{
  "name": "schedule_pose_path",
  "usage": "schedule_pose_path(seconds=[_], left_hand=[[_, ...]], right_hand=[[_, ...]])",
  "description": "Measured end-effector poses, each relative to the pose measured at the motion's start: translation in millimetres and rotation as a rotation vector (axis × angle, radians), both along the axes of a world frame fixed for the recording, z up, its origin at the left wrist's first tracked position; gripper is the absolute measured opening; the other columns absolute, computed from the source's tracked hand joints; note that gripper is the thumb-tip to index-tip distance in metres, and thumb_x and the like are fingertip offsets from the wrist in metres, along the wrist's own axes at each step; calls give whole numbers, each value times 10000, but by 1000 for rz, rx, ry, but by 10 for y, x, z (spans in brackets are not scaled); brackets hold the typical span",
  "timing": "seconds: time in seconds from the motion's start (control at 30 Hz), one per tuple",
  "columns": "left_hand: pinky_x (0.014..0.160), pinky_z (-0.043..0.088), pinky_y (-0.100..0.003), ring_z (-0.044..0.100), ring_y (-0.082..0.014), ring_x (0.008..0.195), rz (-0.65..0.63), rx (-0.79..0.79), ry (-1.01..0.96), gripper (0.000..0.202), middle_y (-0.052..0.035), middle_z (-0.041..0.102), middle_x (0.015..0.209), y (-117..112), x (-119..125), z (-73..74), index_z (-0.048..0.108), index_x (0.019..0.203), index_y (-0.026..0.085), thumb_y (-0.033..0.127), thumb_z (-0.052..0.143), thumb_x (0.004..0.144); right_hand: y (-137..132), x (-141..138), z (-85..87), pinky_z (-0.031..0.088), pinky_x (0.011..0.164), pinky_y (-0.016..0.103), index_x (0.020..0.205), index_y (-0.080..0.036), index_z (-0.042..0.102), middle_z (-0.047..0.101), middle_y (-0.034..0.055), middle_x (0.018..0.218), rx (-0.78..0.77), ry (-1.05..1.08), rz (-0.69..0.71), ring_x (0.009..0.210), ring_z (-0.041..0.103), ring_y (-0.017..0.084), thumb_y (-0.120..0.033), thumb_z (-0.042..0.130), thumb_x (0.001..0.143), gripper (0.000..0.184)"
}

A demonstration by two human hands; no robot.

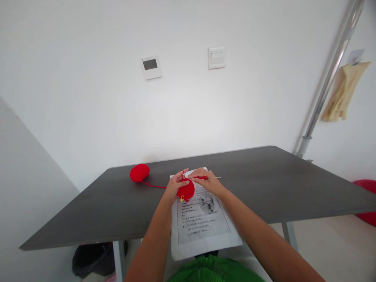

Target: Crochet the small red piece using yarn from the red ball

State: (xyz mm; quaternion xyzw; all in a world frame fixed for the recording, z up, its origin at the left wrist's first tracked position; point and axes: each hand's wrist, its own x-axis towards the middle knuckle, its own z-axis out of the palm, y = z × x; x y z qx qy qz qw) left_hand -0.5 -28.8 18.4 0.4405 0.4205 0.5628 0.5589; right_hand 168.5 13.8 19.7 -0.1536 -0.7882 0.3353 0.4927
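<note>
Over a printed sheet, my left hand (174,187) pinches a round red crochet piece (188,190), its index finger raised with red yarn looped on it. A yellow stitch marker (182,198) hangs at the lower edge of the piece. In my right hand (206,179) is a crochet hook (203,178) with a red grip, its metal shaft pointing right past the hand. The hook's working tip is at the top edge of the piece, too small to make out. From the left hand a strand runs left to a red yarn ball (140,172).
The printed paper (202,231) lies under my hands and overhangs the front edge of the dark grey table (258,184). A black-lined bin (93,258) stands below on the left. Gloves (343,92) hang at the right by a metal pipe (331,74). A white wall rises behind.
</note>
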Motion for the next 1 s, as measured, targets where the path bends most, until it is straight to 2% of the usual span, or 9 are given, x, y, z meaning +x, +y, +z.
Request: schedule_pose_path(seconds=[0.23, 0.37, 0.57, 0.87, 1.0], left_hand=[[546, 387, -224, 530, -99, 546, -60, -21, -35, 613, 4, 601, 678, -37, -71, 51, 590, 1129, 145, 155, 736, 533], [559, 390, -229, 543, -109, 564, -67, -59, -36, 579, -18, 616, 710, -6, -135, 16, 614, 1089, 131, 146, 742, 524], [554, 403, -238, 562, -125, 566, -150, -101, -24, 580, -42, 628, 725, 27, -204, -41, 605, 1105, 124, 158, 738, 541], [531, 412, -231, 566, -122, 532, -117, -136, -30, 549, -41, 632, 676, 26, -233, -42, 605, 1093, 109, 130, 712, 555], [524, 409, -228, 567, -121, 522, -111, -171, -27, 528, -41, 632, 659, 44, -232, -58, 619, 1064, 107, 129, 719, 546]], right_hand=[[-5, 66, 54, 473, 796, 318, 894, -209, 717, 700, 51, 871, -134, -43, 32, 833, 625, 184, -332, 612, 789, 193], [-2, 62, 56, 487, 790, 320, 898, -198, 720, 707, 56, 861, -252, -18, 75, 832, 637, 190, -321, 630, 770, 199], [50, 38, -9, 523, 710, 325, 883, -173, 717, 701, 52, 756, -416, 112, 160, 707, 647, 174, -322, 681, 716, 226], [25, 85, 77, 516, 692, 291, 835, -166, 724, 694, 51, 748, -344, 9, 149, 707, 636, 162, -332, 667, 729, 205], [36, 87, 61, 516, 699, 299, 839, -162, 723, 689, 50, 729, -374, 35, 166, 705, 635, 163, -338, 667, 730, 215]])
